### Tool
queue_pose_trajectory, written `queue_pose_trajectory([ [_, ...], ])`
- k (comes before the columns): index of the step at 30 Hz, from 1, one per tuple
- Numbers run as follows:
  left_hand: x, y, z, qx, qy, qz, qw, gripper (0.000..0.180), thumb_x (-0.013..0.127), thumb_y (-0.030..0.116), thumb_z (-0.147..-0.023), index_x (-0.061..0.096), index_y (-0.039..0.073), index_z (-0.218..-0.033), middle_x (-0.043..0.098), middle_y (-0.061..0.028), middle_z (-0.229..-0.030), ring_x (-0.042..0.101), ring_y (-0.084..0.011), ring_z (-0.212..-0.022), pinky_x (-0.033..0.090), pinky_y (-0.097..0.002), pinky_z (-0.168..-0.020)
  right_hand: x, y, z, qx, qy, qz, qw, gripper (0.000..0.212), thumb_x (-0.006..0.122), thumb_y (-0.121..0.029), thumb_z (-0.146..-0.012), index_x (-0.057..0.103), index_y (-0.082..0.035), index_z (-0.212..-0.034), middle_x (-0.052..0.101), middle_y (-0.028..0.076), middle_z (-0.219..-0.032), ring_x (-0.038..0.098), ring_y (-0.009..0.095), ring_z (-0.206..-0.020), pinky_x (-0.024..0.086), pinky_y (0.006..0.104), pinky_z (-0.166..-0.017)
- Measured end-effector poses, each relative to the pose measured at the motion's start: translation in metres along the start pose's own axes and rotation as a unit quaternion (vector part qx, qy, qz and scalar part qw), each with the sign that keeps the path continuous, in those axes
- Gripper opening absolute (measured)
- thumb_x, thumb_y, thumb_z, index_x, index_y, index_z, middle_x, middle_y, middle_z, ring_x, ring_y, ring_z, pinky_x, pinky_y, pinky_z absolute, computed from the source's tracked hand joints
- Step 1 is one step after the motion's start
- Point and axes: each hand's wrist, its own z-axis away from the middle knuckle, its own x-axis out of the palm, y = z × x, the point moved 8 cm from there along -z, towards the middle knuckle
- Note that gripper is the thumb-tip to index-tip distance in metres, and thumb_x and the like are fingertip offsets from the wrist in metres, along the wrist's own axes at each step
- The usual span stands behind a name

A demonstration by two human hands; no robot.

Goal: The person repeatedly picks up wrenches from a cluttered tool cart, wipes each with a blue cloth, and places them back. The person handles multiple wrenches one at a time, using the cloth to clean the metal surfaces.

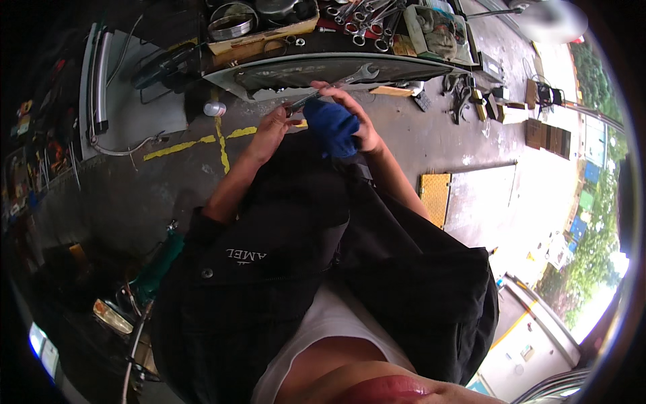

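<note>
A long metal wrench (365,73) with an open-end jaw slants across in front of me, its jaw toward the upper right. My left hand (270,130) is closed on its lower left end. Near the shaft, my right hand (362,121) grips a bunched blue cloth (332,128), with its fingers reaching over the wrench. The cloth hangs below the shaft and hides part of the right palm. Several more wrenches (360,25) lie in a pile on the dark workbench (309,44) beyond my hands.
On the bench a shallow box (266,38) holds round metal pans, and a tray (414,40) holds rags. A white bottle (214,108) stands on the floor at left, near yellow floor lines (178,148). Dark metal parts (461,97) lie on the right.
</note>
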Motion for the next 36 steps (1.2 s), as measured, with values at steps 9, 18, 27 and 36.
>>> queue_pose_trajectory([
  [9,0.014,-0.038,0.031,-0.043,-0.048,-0.178,0.982,0.039,0.05,0.014,-0.105,0.053,0.003,-0.141,0.059,-0.0062,-0.134,0.057,-0.019,-0.121,0.045,-0.0369,-0.105,-0.005,0.011,0.027,0.12,-0.001,0.021,0.993,0.062,0.067,-0.024,-0.077,0.053,0.001,-0.133,0.061,0.013,-0.126,0.061,0.024,-0.117,0.048,0.0355,-0.102],
  [18,0.075,-0.044,0.067,-0.047,-0.029,-0.235,0.971,0.028,0.057,0.021,-0.104,0.065,-0.003,-0.117,0.062,-0.0116,-0.128,0.065,-0.0179,-0.108,0.052,-0.0345,-0.094,0.002,0.012,0.125,0.124,-0.175,0.393,0.894,0.056,0.072,-0.015,-0.064,0.066,-0.006,-0.119,0.068,0.016,-0.119,0.062,0.035,-0.116,0.048,0.0413,-0.101],
  [27,0.116,-0.083,0.11,0.013,0.009,-0.245,0.969,0.029,0.061,0.021,-0.104,0.068,-0.005,-0.115,0.071,-0.0103,-0.098,0.072,-0.0182,-0.094,0.06,-0.0313,-0.084,0.009,0.026,0.211,0.114,-0.166,0.395,0.896,0.055,0.074,-0.014,-0.065,0.066,-0.009,-0.119,0.067,0.017,-0.121,0.061,0.035,-0.116,0.048,0.0418,-0.102],
  [36,0.081,-0.072,0.147,0.024,0.176,-0.04,0.983,0.037,0.058,0.031,-0.104,0.065,-0.003,-0.115,0.072,-0.0161,-0.098,0.073,-0.0258,-0.093,0.061,-0.037,-0.087,-0.025,0.009,0.275,0.065,0.037,0.17,0.983,0.083,0.057,-0.011,-0.061,0.048,-0.001,-0.143,0.054,0.018,-0.142,0.047,0.032,-0.138,0.033,0.0384,-0.118],
])
